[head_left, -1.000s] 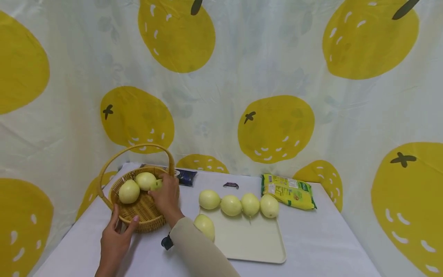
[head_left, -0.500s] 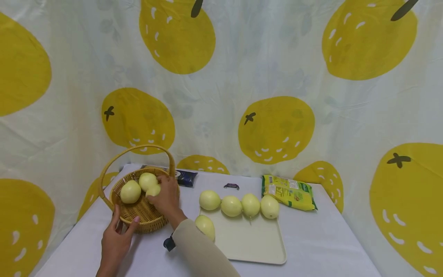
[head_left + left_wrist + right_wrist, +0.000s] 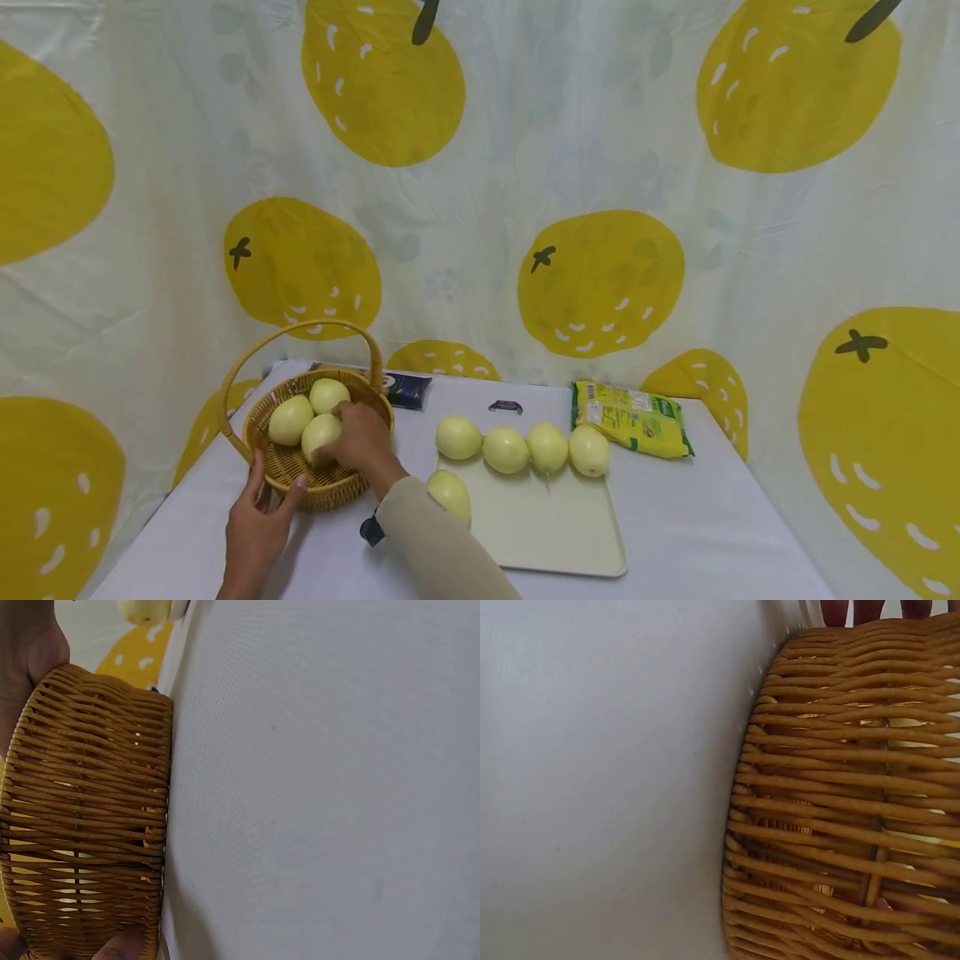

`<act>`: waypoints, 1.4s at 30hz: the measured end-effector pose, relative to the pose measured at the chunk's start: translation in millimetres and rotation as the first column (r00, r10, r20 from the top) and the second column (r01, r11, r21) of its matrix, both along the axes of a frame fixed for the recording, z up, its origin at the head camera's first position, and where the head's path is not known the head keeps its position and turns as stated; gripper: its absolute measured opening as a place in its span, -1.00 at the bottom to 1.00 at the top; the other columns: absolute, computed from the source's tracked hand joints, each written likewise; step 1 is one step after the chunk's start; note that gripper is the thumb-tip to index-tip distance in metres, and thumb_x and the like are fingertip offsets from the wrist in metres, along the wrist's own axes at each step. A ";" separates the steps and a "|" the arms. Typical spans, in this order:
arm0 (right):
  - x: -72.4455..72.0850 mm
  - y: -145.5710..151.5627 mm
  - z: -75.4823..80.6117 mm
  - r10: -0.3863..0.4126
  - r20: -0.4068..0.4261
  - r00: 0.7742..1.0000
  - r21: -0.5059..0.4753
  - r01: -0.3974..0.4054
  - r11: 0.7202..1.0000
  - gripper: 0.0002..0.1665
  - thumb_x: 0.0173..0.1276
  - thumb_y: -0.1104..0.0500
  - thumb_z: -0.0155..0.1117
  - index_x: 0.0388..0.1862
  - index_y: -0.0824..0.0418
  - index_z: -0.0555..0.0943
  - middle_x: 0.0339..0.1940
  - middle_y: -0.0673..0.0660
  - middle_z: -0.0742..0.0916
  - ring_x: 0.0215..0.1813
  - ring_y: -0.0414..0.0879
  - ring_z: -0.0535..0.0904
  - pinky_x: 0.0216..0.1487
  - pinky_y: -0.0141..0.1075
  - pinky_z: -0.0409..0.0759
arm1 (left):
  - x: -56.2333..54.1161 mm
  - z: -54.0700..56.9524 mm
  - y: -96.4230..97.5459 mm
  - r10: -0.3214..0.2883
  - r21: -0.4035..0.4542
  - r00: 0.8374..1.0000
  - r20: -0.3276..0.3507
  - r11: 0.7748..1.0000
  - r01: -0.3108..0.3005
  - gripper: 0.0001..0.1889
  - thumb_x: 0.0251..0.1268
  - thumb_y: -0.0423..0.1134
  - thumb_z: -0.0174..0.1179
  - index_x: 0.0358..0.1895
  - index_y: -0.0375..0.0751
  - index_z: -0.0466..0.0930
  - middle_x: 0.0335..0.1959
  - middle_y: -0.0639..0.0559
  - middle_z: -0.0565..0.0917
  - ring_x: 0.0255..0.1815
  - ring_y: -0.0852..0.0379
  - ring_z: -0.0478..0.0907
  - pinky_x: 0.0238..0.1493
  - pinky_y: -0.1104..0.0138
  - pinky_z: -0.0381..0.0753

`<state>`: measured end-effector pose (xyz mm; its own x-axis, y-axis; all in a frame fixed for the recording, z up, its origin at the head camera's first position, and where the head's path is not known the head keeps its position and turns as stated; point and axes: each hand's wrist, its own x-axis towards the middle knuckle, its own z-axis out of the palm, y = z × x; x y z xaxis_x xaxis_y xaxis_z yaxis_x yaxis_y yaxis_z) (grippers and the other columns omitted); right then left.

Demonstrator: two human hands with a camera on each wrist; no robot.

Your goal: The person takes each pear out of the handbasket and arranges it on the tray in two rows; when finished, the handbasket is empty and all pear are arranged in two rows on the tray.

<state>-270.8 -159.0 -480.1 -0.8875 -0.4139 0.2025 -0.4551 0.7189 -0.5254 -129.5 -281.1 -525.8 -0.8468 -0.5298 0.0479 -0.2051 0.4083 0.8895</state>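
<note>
A round wicker basket (image 3: 330, 498) with a tall arched handle stands at the left of the table. Inside lie two pale yellow-green pears, one at the left (image 3: 290, 420) and one at the back (image 3: 329, 395). My right hand (image 3: 365, 437) reaches over the right rim and holds a third pear (image 3: 321, 439) against these two, low in the basket. With thumb and fingers spread along the near side, my left hand (image 3: 257, 529) grips the basket; its fingertips (image 3: 120, 946) show on the weave in the left wrist view.
A cream tray (image 3: 547, 533) sits right of the basket, with a row of several pears (image 3: 506, 451) along its far edge and another pear (image 3: 450, 497) at its left. Behind are a yellow packet (image 3: 633, 419), a small dark wrapped item (image 3: 506, 407) and a dark blue packet (image 3: 407, 390).
My right hand has brought its pear down from the basket's right side, toward the near middle, beside the other two. The left hand keeps its grip on the basket.
</note>
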 end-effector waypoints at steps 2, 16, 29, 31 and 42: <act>-0.3 0.1 -0.7 0.021 -0.002 1.000 0.027 -0.021 0.999 -0.09 -0.06 -0.28 0.80 0.30 -0.09 0.70 0.12 -0.15 0.80 0.15 -0.23 0.70 0.17 -0.39 0.72 | -0.3 0.3 0.7 -0.002 0.005 1.000 -0.003 1.000 0.002 0.05 0.49 0.24 0.29 0.75 0.20 -0.29 0.77 0.04 -0.23 0.63 -0.47 0.18 0.51 0.01 0.31; -3.4 -0.4 -4.5 0.114 -0.016 0.993 0.054 -0.113 0.992 -0.16 -0.02 -0.24 0.80 0.23 -0.12 0.62 0.04 -0.18 0.76 0.01 -0.33 0.64 0.05 -0.48 0.66 | -1.1 2.8 3.0 -0.023 0.022 1.000 -0.012 0.999 0.024 0.06 0.48 0.26 0.29 0.75 0.21 -0.31 0.77 0.10 -0.25 0.65 -0.45 0.15 0.49 0.11 0.38; -2.2 0.4 -3.0 0.087 -0.015 0.996 -0.201 -0.088 0.976 -0.12 -0.02 -0.11 0.84 0.30 -0.12 0.62 0.20 -0.14 0.74 0.24 -0.27 0.64 0.26 -0.41 0.67 | 1.2 3.4 0.6 -0.010 0.008 1.000 0.010 1.000 0.010 0.07 0.47 0.28 0.28 0.75 0.21 -0.31 0.78 0.01 -0.25 0.64 -0.47 0.17 0.50 0.01 0.35; -1.5 0.9 -5.5 0.075 -0.016 0.997 -0.257 -0.076 0.963 -0.12 -0.04 -0.09 0.85 0.29 -0.13 0.63 0.22 -0.15 0.74 0.26 -0.27 0.64 0.28 -0.38 0.67 | 1.9 2.7 0.9 -0.009 0.007 1.000 0.012 1.000 0.009 0.07 0.47 0.27 0.28 0.75 0.21 -0.32 0.77 0.02 -0.25 0.64 -0.47 0.17 0.50 0.00 0.34; 13.1 7.1 3.4 0.017 0.016 1.000 -0.465 -0.008 0.885 -0.12 -0.12 0.03 0.89 0.24 -0.13 0.67 0.15 -0.15 0.76 0.16 -0.30 0.64 0.16 -0.43 0.70 | 1.3 1.4 0.6 -0.004 0.008 1.000 0.023 1.000 0.004 0.08 0.46 0.31 0.27 0.75 0.23 -0.33 0.78 -0.01 -0.25 0.63 -0.50 0.17 0.54 -0.08 0.30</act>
